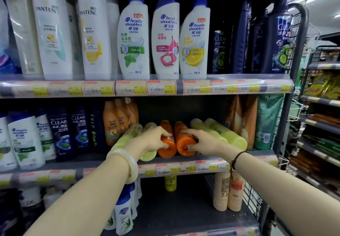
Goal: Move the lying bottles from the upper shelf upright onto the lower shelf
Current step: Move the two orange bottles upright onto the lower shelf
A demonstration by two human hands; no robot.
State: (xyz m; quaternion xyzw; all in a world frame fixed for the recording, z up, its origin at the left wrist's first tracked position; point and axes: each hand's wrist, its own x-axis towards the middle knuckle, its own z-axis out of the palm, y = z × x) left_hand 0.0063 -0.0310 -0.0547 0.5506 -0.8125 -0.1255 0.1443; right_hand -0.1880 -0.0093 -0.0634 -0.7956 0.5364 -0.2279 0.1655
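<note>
Here, on the middle shelf, 2 glossy orange plastic bottles lie side by side, bases toward me, flanked left and right by lying pale-green bottles. My left hand is wrapped around the left orange bottle; my right hand is clamped on the right one, each near the base, presumably to lift both together. The lower shelf has open space for them.

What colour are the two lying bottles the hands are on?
Orange, both bottles, seen in the head view.
</note>
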